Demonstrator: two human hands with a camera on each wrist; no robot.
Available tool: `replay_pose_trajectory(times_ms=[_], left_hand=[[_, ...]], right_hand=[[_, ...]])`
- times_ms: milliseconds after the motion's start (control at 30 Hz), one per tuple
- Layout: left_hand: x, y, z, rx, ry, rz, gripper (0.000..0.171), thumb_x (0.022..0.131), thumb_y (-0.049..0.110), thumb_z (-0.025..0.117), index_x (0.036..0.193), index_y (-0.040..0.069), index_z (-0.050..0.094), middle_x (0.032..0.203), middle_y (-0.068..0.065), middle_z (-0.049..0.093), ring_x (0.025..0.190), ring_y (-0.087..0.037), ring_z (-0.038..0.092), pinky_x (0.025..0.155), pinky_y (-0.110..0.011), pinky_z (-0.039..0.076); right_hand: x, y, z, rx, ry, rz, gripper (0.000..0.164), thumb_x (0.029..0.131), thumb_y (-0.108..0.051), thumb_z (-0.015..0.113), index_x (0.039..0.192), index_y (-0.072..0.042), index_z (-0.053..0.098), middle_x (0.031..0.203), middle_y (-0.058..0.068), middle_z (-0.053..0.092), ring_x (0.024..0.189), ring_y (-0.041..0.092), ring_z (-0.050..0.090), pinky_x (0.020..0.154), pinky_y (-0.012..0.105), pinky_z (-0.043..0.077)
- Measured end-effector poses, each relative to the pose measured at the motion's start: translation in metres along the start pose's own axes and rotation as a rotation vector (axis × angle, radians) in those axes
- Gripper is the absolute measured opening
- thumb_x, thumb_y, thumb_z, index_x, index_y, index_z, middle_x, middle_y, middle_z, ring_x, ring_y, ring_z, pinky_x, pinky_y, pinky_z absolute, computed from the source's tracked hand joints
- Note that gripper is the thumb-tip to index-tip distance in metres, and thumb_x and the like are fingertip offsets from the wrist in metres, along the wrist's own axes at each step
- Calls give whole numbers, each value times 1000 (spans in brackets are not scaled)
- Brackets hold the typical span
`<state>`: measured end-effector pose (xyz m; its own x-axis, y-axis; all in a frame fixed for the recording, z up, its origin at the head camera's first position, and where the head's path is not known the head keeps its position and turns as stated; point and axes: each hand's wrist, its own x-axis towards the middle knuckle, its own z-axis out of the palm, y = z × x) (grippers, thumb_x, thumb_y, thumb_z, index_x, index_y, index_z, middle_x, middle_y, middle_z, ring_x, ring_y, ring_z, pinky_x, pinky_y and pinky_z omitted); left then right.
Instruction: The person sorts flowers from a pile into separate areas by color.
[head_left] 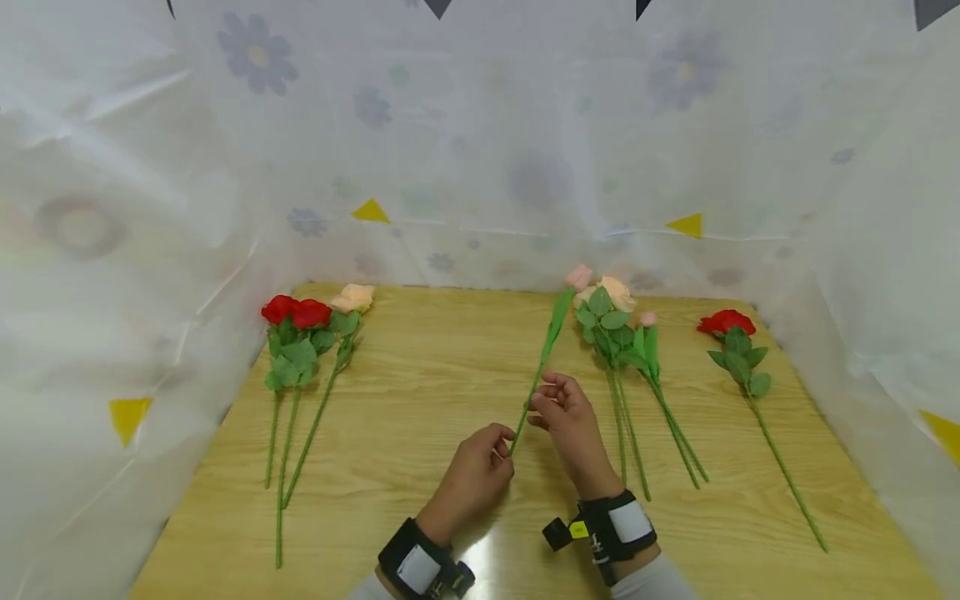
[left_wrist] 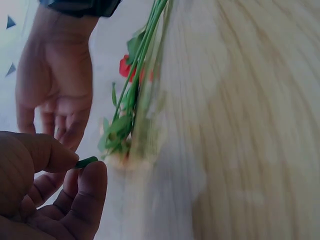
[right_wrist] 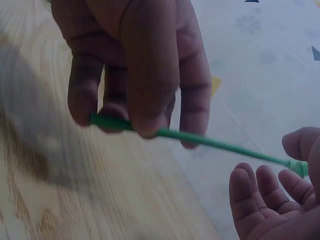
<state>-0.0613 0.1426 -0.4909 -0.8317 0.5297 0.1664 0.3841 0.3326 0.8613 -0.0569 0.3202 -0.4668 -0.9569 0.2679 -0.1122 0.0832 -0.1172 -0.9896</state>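
Over the middle of the table, a pink tulip [head_left: 578, 277] on a green stem tilts away, its long leaf [head_left: 556, 325] lying along the stem. My left hand [head_left: 474, 468] pinches the bottom end of that stem between thumb and fingers. Higher up, my right hand [head_left: 572, 427] has its thumb and curled fingers around the stem. In the right wrist view the left hand [right_wrist: 145, 70] is at the top, while the right hand [right_wrist: 280, 205] enters from the lower right with the stem [right_wrist: 225, 146] running between them. The left wrist view shows the pinched stem tip [left_wrist: 87, 162].
To the left lie two red roses [head_left: 311, 313] and a peach rose [head_left: 352, 297]. Right of my hands are peach roses [head_left: 617, 292] and pink tulips [head_left: 648, 319] with crossed stems. A single red rose [head_left: 726, 322] lies farther right. White patterned sheeting [head_left: 480, 150] surrounds the wooden table [head_left: 420, 358].
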Motion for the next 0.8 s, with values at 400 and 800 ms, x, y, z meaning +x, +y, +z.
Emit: replay_pose_trajectory(times_ms=[400,800], left_hand=[[5,13,15,23,-41,1,31,78,-6,62,108,2,62,82,-2,57,64,-1,51,58,-21,44],[4,-2,-11,44,-102,-68,38,92,10,63,128,1,58,95,0,56,79,-8,60,66,-27,50]], right_hand=[[-2,-1,2,-84,57,-39,34,97,1,56,130,2,47,103,11,52,83,19,62,71,31,53],[4,-10,-31,-223,69,-26,36,99,-1,54,133,0,44,109,12,49,85,15,60,72,30,53]])
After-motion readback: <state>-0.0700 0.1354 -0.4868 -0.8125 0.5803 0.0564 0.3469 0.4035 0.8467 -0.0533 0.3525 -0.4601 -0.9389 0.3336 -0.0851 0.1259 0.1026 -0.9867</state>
